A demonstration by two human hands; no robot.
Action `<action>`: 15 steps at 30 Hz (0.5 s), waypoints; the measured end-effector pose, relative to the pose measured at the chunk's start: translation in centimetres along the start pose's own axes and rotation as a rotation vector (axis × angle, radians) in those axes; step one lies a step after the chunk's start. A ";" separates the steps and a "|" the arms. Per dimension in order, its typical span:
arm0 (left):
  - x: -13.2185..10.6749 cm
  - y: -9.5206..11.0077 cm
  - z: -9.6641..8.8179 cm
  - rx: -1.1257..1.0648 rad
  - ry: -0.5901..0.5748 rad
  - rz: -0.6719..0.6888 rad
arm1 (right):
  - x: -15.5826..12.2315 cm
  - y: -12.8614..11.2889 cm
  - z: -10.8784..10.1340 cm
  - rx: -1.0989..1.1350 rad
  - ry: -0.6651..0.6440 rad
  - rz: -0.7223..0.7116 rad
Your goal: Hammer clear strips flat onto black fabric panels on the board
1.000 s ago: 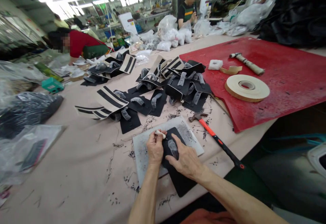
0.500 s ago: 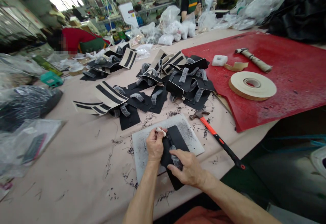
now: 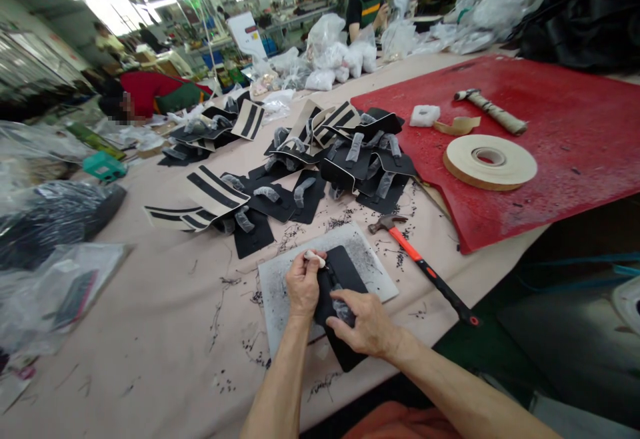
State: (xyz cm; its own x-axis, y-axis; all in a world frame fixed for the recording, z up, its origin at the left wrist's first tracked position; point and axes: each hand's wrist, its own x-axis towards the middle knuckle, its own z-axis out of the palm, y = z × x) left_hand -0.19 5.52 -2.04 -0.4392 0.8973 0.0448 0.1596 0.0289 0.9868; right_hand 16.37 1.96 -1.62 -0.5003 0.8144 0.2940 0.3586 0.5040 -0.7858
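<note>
A flat black panel (image 3: pixel 349 267) lies on a grey-white board (image 3: pixel 276 296) in front of me. My left hand (image 3: pixel 303 287) is closed at the panel's upper left, pinching a small white object (image 3: pixel 315 258) whose kind I cannot make out. Its lower end points at the base of a strap handle (image 3: pixel 342 311), which is wrapped in clear plastic. Around that handle my right hand (image 3: pixel 369 327) is curled, thumb and forefinger on either side. Right of the board rests a claw hammer (image 3: pixel 417 259) with an orange and black grip.
Behind the board lie several black panels with wrapped handles (image 3: pixel 305 192). A red mat (image 3: pixel 555 112) on the right bears a tape roll (image 3: pixel 490 162) and a wrapped mallet-like tool (image 3: pixel 493 111). Plastic bags (image 3: pixel 335 52) stand at the back. Black scraps litter the table cloth (image 3: pixel 170 312).
The camera view has shifted slightly. Both hands keep nearly the same place on the panel, and nothing is let go.
</note>
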 end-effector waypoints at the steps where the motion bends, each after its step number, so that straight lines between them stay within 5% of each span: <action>1: 0.0 0.0 0.0 0.013 0.001 0.005 | 0.0 0.0 0.0 0.004 -0.006 0.008; 9: -0.7 -0.1 0.8 0.215 0.099 0.134 | 0.3 -0.7 -2.7 -0.005 -0.115 0.018; 15: -0.9 0.0 0.9 0.288 0.053 0.239 | -0.4 4.2 -10.0 -0.593 0.216 0.200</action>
State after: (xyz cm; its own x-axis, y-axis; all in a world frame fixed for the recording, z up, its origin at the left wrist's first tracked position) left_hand 1.02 5.09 -2.27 -0.4031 0.8700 0.2838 0.5015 -0.0494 0.8637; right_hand 25.95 6.63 0.37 -0.2317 0.9169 0.3249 0.8324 0.3597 -0.4216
